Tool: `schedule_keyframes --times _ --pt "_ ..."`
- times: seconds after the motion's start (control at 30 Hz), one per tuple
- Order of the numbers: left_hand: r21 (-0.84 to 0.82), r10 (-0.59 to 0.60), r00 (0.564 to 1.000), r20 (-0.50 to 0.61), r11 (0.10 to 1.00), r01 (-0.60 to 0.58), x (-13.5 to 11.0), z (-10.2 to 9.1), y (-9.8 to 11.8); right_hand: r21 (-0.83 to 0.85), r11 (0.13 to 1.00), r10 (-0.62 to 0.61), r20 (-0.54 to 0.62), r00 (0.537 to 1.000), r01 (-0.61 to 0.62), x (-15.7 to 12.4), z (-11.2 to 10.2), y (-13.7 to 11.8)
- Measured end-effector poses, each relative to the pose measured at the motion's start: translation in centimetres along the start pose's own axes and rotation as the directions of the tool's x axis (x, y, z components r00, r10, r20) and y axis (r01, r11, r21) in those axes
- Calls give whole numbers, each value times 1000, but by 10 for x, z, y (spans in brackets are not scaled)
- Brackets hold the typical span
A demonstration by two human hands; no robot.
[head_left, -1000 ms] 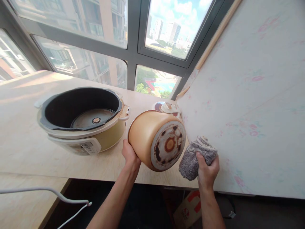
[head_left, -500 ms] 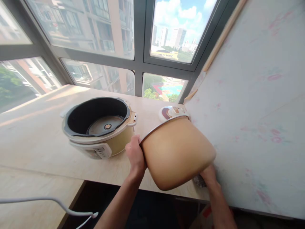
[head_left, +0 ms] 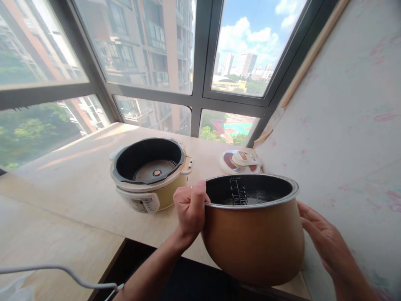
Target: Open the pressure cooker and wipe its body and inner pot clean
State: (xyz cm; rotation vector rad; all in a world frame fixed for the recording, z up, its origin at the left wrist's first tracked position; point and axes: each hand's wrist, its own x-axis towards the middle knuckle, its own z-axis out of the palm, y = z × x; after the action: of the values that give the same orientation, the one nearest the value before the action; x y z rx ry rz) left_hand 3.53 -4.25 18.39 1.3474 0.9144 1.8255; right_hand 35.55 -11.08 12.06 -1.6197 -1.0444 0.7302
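I hold a brown inner pot [head_left: 253, 238] upright in front of me, its dark inside and measuring marks showing. My left hand [head_left: 190, 207] grips the pot's rim at its left side, thumb over the edge. My right hand [head_left: 324, 238] lies with fingers stretched against the pot's right wall, holding nothing else. The cream cooker body [head_left: 150, 175] stands open on the wooden counter [head_left: 78, 184] to the left of the pot. Its white lid [head_left: 240, 161] lies behind the pot, near the window corner.
A white cable [head_left: 62, 274] runs across the lower left over the counter's near section. A pale papered wall [head_left: 351, 125] closes in the right side. Windows run along the back. A dark gap opens below the counter edge.
The pot has turned from bottom-facing-me to upright with its opening up. The grey cloth that my right hand held is out of sight. The view has tilted up.
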Motion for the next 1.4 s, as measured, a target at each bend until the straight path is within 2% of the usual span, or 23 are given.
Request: schedule_keyframes --times 0.07,0.1,0.17,0.23,0.3,0.4,0.57,0.63,0.67,0.73,0.8,0.87,0.93,1.0,1.07,1.13,1.3,1.4 --pt "55 190 979 79 979 -195 -3 1 2 185 982 29 59 998 -40 -7 3 -34" --pt "71 290 948 135 951 -301 -5 1 3 251 966 36 131 991 -68 -9 6 -50" --pt "79 457 850 261 868 -491 -8 0 6 271 951 79 260 962 -151 -10 14 -75" --pt "67 556 751 357 786 -614 -10 -2 10 242 948 110 353 929 -205 -8 25 -90" --pt "62 599 692 403 737 -673 -13 -5 12 228 946 118 416 902 -229 -5 36 -97" --pt "55 634 649 422 696 -716 -17 -10 13 248 926 150 446 883 -283 -2 51 -101" --pt "42 686 596 418 641 -767 -23 -20 10 340 899 194 257 947 -277 -9 61 -107" --pt "63 681 607 410 642 -764 -24 -24 9 363 895 200 196 960 -261 -16 61 -112" --pt "92 670 629 394 653 -752 -25 -26 9 376 892 200 170 965 -251 -20 61 -114" --pt "165 641 686 344 678 -716 -27 -28 7 403 888 193 114 975 -223 -27 61 -120" --pt "233 579 767 276 734 -638 -30 -27 6 432 885 168 55 984 -176 -33 61 -125" --pt "264 472 853 222 813 -518 -32 -24 4 461 879 136 -7 991 -118 -36 62 -128" --pt "257 301 935 187 904 -342 -32 -21 3 482 874 110 -76 991 -60 -38 63 -132" --pt "211 115 978 176 966 -151 -28 -17 5 484 875 84 -150 985 -1 -39 64 -136" --pt "154 -41 983 182 988 13 -22 -15 8 463 885 54 -203 978 47 -40 66 -142" --pt "118 -105 977 186 990 84 -13 -15 14 436 896 22 -231 973 83 -39 68 -148" --pt "85 -77 981 181 994 62 14 -17 31 420 895 -54 -231 971 149 -26 76 -167" --pt "83 -40 985 169 996 26 34 -22 44 425 875 -161 -198 967 233 -14 87 -181"
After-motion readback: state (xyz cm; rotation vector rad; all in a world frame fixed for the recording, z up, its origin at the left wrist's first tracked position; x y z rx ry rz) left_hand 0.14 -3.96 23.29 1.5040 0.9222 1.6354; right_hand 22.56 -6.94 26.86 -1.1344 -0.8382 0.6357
